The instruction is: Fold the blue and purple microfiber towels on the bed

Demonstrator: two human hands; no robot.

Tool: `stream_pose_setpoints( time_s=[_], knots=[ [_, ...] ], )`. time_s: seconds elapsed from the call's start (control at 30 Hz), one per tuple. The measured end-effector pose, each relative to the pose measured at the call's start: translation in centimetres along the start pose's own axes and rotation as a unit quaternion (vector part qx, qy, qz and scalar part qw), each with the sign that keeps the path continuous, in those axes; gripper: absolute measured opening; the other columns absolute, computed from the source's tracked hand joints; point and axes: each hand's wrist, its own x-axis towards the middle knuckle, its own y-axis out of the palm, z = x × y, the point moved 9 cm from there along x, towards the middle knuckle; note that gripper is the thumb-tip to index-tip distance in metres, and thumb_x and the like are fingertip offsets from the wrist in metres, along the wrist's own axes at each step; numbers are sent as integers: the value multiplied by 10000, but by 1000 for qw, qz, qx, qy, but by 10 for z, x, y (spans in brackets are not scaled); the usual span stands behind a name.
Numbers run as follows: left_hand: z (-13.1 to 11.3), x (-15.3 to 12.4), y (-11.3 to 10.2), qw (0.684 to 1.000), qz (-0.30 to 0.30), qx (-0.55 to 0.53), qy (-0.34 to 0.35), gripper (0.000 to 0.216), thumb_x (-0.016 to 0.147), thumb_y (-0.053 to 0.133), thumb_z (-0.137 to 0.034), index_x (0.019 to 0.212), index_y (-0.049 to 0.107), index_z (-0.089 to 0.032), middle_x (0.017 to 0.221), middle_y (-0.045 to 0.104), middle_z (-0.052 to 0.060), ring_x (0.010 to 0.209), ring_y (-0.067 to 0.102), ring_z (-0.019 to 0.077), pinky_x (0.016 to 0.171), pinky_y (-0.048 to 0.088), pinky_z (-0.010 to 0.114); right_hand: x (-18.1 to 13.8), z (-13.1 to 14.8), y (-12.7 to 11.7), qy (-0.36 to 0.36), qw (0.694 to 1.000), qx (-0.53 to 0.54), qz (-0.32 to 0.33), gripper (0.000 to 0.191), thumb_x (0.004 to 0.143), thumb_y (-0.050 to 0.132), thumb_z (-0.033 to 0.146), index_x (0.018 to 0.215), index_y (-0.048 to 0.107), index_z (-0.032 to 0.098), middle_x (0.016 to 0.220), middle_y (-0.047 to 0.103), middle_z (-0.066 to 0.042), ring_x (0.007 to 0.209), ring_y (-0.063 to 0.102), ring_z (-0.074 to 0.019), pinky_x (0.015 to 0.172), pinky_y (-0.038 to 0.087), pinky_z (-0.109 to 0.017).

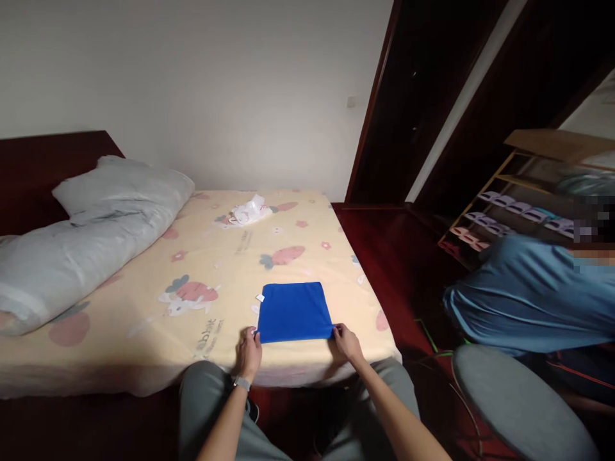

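A blue cloth (294,312), roughly square, lies flat near the front edge of the bed (307,221). It has a small white tag (260,298) on its left side. My left hand (250,349), with a watch on the wrist, pinches the cloth's near left corner. At the near right corner, the fingers of my right hand (346,340) are closed on the cloth's edge. Both hands are low over the mattress, just in front of my knees.
A crumpled white plastic bag (250,210) rests farther back on the bed. Grey bedding (100,224) is heaped at the left by the headboard (43,166). To the right are a grey stool seat (519,400), a person in blue (533,288) and a shoe rack (502,168).
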Motion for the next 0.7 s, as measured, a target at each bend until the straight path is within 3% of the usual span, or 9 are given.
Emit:
stream_pose_setpoints(
  time_s=[0.13, 0.33, 0.43, 0.57, 0.63, 0.7],
  knots=[
    [-10, 10, -3, 994, 22, 93, 50, 265, 989, 387, -228, 1143, 596, -176, 1038, 725, 115, 972, 664, 260, 857, 452, 384, 7, 1, -4, -10, 1000, -23, 16, 340, 981, 392, 350, 1147, 648, 199, 1052, 753, -100, 989, 706, -248, 806, 480, -309],
    [-17, -1, -9, 984, -3, 118, 135, 265, 993, 443, -333, 1134, 639, -223, 1075, 726, 92, 984, 643, 255, 880, 444, 386, -5, 5, -6, -37, 997, -68, 0, 312, 976, 427, 354, 1125, 660, 210, 1028, 755, -89, 933, 707, -253, 776, 474, -321],
    [-16, -12, -20, 982, -41, 109, 148, 311, 987, 455, -409, 1142, 653, -226, 1097, 710, 104, 1016, 629, 269, 879, 459, 398, -18, 16, -16, -86, 987, -108, -88, 314, 981, 426, 349, 1142, 639, 183, 976, 739, -111, 891, 684, -265, 766, 475, -346],
    [-30, -25, -29, 975, -61, 89, 193, 333, 996, 432, -377, 1165, 673, -222, 1151, 696, 115, 1081, 623, 266, 932, 472, 409, -42, 33, -34, -162, 962, -76, -205, 333, 1002, 382, 355, 1139, 634, 185, 1075, 687, -136, 942, 639, -268, 849, 483, -394],
    [-51, -35, -21, 961, -24, 90, 261, 358, 1002, 407, -335, 1255, 641, -237, 1247, 672, 95, 1169, 597, 254, 1008, 451, 415, -53, 48, -31, -230, 950, -65, -202, 339, 1007, 370, 319, 1199, 622, 201, 1161, 663, -133, 1033, 619, -262, 920, 476, -410],
    [-73, -47, -9, 938, 24, 100, 331, 432, 1004, 385, -312, 1411, 519, -259, 1412, 578, 62, 1316, 505, 243, 1105, 389, 425, -63, 66, -16, -304, 936, -79, -160, 376, 1003, 388, 297, 1323, 568, 217, 1305, 616, -116, 1182, 569, -255, 1010, 449, -415]
  ],
)
